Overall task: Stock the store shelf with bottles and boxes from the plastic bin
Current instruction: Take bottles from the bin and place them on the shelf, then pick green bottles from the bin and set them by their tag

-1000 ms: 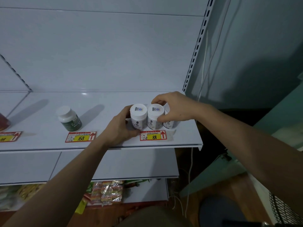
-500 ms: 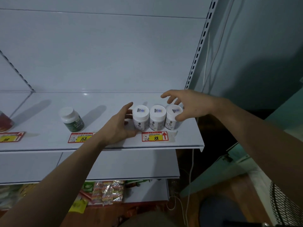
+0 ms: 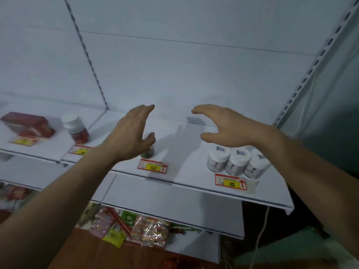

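Three white bottles [image 3: 236,161] stand in a row at the right front of the white shelf [image 3: 194,183], behind a red and yellow price tag [image 3: 230,181] marked 88. My right hand [image 3: 227,127] hovers open just above them, holding nothing. My left hand [image 3: 132,133] is raised open over the shelf's middle, also holding nothing. It hides most of a green bottle [image 3: 148,152], of which only the base shows. The plastic bin is out of view.
A red bottle with a white cap [image 3: 76,130] and a red box [image 3: 27,124] stand further left on the shelf. Snack packets [image 3: 136,228] lie on a lower shelf. A slotted upright [image 3: 310,70] bounds the shelf on the right.
Both hands have let go of the three white bottles and lifted away, open. The view has swung left, bringing the red bottle and red box into sight.
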A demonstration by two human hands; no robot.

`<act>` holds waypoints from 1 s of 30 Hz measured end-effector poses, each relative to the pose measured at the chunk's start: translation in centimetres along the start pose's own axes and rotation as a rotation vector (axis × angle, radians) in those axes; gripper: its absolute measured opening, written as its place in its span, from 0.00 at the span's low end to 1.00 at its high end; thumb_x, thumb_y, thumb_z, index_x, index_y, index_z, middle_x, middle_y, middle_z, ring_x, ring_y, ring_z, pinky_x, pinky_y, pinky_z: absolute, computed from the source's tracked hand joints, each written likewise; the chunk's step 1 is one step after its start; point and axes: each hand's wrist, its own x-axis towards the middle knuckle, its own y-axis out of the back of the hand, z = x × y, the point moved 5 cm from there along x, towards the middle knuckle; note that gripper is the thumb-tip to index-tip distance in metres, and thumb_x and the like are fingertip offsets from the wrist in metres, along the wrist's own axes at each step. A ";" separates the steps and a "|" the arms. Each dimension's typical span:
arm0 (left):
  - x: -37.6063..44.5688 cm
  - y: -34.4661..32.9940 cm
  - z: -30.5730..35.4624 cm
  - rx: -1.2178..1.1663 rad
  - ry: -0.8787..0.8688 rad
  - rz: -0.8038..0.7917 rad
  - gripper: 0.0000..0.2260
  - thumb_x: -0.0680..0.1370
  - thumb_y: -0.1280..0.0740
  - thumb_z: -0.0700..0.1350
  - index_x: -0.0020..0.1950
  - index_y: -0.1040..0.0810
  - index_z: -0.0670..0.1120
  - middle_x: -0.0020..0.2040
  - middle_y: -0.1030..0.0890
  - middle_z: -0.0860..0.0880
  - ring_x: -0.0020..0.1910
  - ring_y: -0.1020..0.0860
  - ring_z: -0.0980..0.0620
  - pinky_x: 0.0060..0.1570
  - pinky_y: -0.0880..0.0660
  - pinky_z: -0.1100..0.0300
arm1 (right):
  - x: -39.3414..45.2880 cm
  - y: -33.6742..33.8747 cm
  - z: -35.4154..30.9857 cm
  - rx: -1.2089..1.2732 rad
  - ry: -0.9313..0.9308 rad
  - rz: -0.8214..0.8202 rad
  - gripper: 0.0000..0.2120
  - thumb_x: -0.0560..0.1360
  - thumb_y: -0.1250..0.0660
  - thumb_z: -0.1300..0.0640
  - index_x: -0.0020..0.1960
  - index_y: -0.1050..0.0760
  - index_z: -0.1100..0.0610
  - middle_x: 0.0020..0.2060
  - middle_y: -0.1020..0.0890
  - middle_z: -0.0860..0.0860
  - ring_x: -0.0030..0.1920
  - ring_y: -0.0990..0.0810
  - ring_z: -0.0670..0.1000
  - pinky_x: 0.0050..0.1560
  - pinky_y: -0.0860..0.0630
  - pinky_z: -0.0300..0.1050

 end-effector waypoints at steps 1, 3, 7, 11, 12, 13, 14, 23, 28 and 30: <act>-1.0 1.4 -2.0 0.034 0.037 0.008 0.32 0.79 0.32 0.48 0.80 0.40 0.43 0.78 0.33 0.41 0.77 0.37 0.41 0.75 0.37 0.46 | 1.3 -0.5 -1.7 -0.012 0.030 -0.006 0.34 0.78 0.32 0.47 0.80 0.41 0.49 0.79 0.38 0.46 0.78 0.40 0.46 0.74 0.45 0.38; -3.7 4.4 -6.4 0.084 0.117 0.015 0.32 0.78 0.35 0.50 0.79 0.38 0.40 0.77 0.32 0.40 0.76 0.35 0.39 0.74 0.35 0.42 | 4.3 -1.5 -5.4 -0.021 0.086 -0.023 0.35 0.78 0.33 0.45 0.81 0.43 0.49 0.80 0.40 0.45 0.79 0.42 0.46 0.78 0.45 0.42; -10.5 10.7 -15.4 0.166 0.264 0.086 0.35 0.74 0.38 0.52 0.78 0.37 0.39 0.77 0.32 0.39 0.76 0.34 0.40 0.75 0.37 0.47 | 10.8 -3.1 -14.5 -0.007 0.196 -0.024 0.35 0.78 0.34 0.42 0.81 0.43 0.46 0.80 0.41 0.43 0.79 0.42 0.45 0.78 0.43 0.45; -18.0 16.6 -24.0 0.218 0.395 0.116 0.33 0.79 0.35 0.50 0.81 0.41 0.42 0.80 0.37 0.42 0.79 0.38 0.43 0.76 0.41 0.50 | 16.8 -5.4 -25.9 0.019 0.311 -0.024 0.36 0.78 0.34 0.41 0.81 0.42 0.48 0.79 0.39 0.44 0.78 0.39 0.46 0.78 0.41 0.45; -19.9 18.1 -26.1 0.228 0.423 0.122 0.33 0.80 0.33 0.48 0.81 0.42 0.42 0.80 0.38 0.43 0.79 0.39 0.44 0.77 0.42 0.51 | 18.1 -6.1 -29.0 0.017 0.346 -0.030 0.36 0.78 0.34 0.41 0.81 0.42 0.49 0.79 0.39 0.44 0.78 0.39 0.46 0.78 0.42 0.45; -21.8 19.6 -28.2 0.237 0.452 0.131 0.34 0.80 0.33 0.48 0.82 0.43 0.43 0.81 0.39 0.43 0.79 0.40 0.45 0.77 0.42 0.51 | 19.6 -6.7 -32.1 0.009 0.384 -0.032 0.36 0.78 0.34 0.41 0.81 0.42 0.49 0.79 0.38 0.45 0.78 0.39 0.45 0.77 0.42 0.43; -23.7 21.1 -30.2 0.245 0.486 0.142 0.34 0.80 0.33 0.49 0.82 0.44 0.44 0.81 0.40 0.44 0.79 0.40 0.46 0.77 0.42 0.52 | 21.0 -7.3 -35.2 -0.002 0.424 -0.029 0.35 0.78 0.33 0.41 0.80 0.41 0.50 0.79 0.38 0.45 0.77 0.39 0.46 0.76 0.43 0.40; -41.4 31.9 -43.4 0.277 0.863 0.227 0.33 0.82 0.37 0.53 0.83 0.49 0.50 0.83 0.48 0.52 0.81 0.47 0.52 0.78 0.45 0.54 | 30.6 -14.9 -61.5 0.045 0.748 -0.134 0.35 0.77 0.34 0.38 0.79 0.39 0.49 0.77 0.35 0.46 0.76 0.35 0.48 0.76 0.37 0.49; -46.9 36.4 -50.3 0.269 0.996 0.269 0.32 0.83 0.38 0.51 0.83 0.49 0.50 0.83 0.47 0.51 0.81 0.47 0.50 0.79 0.44 0.50 | 36.0 -18.6 -72.8 0.073 0.871 -0.165 0.35 0.78 0.34 0.38 0.80 0.40 0.49 0.77 0.35 0.46 0.75 0.34 0.47 0.73 0.36 0.44; -48.2 37.4 -53.4 0.266 1.025 0.270 0.31 0.83 0.38 0.52 0.83 0.49 0.51 0.83 0.47 0.51 0.81 0.47 0.50 0.79 0.44 0.50 | 38.9 -19.9 -76.1 0.080 0.895 -0.178 0.35 0.79 0.35 0.38 0.80 0.41 0.49 0.78 0.35 0.46 0.76 0.36 0.48 0.74 0.37 0.46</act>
